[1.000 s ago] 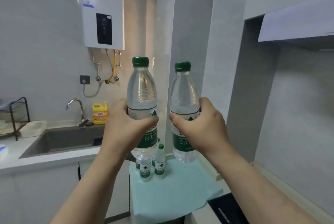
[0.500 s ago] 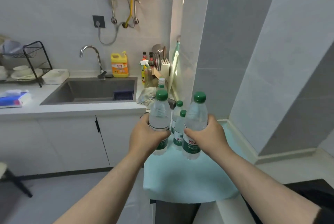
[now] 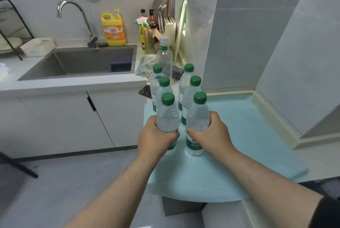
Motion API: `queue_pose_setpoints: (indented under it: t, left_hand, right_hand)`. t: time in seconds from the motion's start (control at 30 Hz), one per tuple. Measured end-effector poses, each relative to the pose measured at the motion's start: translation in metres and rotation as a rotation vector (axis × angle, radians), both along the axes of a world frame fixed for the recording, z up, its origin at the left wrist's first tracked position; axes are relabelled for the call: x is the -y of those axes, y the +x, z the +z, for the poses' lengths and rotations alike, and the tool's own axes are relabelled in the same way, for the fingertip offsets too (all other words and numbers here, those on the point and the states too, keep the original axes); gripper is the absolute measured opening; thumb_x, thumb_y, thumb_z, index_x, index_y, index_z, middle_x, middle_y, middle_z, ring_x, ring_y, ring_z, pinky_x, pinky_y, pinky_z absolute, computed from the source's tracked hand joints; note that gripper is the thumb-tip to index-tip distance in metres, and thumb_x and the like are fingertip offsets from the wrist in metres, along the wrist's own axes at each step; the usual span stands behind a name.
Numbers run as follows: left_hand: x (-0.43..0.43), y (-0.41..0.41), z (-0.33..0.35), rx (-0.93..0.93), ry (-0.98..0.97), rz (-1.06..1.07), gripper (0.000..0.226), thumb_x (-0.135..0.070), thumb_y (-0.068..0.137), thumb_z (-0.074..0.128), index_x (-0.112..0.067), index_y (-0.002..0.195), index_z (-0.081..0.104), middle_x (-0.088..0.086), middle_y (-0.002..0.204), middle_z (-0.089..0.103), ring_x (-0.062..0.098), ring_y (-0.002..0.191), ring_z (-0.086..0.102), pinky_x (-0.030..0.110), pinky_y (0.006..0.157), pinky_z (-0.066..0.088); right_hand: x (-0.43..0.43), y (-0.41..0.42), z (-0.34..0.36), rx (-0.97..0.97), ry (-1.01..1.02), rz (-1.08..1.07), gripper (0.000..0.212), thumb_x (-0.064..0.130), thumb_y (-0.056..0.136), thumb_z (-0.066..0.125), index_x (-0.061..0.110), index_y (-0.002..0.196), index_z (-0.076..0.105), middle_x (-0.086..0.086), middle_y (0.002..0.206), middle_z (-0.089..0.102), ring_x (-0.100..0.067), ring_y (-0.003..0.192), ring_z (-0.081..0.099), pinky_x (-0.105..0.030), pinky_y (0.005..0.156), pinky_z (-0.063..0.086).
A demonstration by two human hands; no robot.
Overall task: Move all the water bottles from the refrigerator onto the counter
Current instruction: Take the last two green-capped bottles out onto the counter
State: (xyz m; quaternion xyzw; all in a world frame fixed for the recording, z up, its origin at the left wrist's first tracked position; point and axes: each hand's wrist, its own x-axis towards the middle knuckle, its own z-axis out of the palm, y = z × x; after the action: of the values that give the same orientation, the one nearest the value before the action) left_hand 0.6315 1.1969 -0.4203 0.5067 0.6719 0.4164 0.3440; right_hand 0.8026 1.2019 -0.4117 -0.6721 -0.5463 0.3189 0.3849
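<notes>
My left hand (image 3: pixel 156 138) grips a clear water bottle with a green cap (image 3: pixel 167 115). My right hand (image 3: pixel 211 135) grips a second green-capped bottle (image 3: pixel 197 115). Both bottles stand upright, side by side, their bases on or just above the light blue mat (image 3: pixel 248 135) that covers the counter. Right behind them several more green-capped bottles (image 3: pixel 191 95) stand in two rows on the mat. A taller clear bottle with a white cap (image 3: pixel 164 53) stands farther back. The refrigerator is out of view.
A steel sink (image 3: pixel 82 62) with a curved faucet (image 3: pixel 73 18) lies to the left in a white counter. A yellow detergent jug (image 3: pixel 113 28), a spray bottle, a knife block (image 3: pixel 170 27) and a cloth (image 3: pixel 145 65) crowd the back corner. Grey walls close the right side.
Both hands came down from chest height with the bottles and brought them to the mat in front of the standing rows. The camera tilted down.
</notes>
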Motion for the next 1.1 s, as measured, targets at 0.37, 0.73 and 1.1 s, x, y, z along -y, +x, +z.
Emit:
queue_pose_setpoints:
  t: [0.37,0.73,1.1]
  left_hand:
    - [-0.003,-0.013,-0.007,0.034,-0.035,-0.083,0.057,-0.023,0.061,0.086,-0.034,0.103,0.049,-0.013,0.098,0.065,0.005,0.088,0.065,0.028,0.069,0.056]
    - [0.034,-0.082,0.157,-0.131,0.356,-0.076,0.078,-0.046,0.068,0.082,-0.032,0.137,0.049,-0.014,0.136,0.052,0.009,0.125,0.047,0.035,0.106,0.04]
    - [0.162,-0.154,0.331,0.034,0.678,0.03,0.064,-0.062,0.066,0.057,-0.041,0.126,0.052,-0.011,0.134,0.055,0.01,0.127,0.05,0.035,0.106,0.041]
  right_hand:
    - [-0.003,0.002,-0.006,-0.013,-0.021,0.09,0.076,0.034,0.063,0.087,0.034,0.12,0.038,0.015,0.11,0.058,-0.01,0.102,0.06,-0.032,0.084,0.051]
    - [0.027,-0.035,0.166,0.136,0.353,0.204,0.08,0.042,0.077,0.078,0.032,0.142,0.032,0.009,0.141,0.04,-0.002,0.114,0.036,-0.024,0.096,0.032]
    - [0.127,-0.131,0.322,-0.01,0.683,0.385,0.071,0.051,0.075,0.065,0.037,0.138,0.036,0.017,0.139,0.043,-0.007,0.131,0.04,-0.037,0.11,0.037]
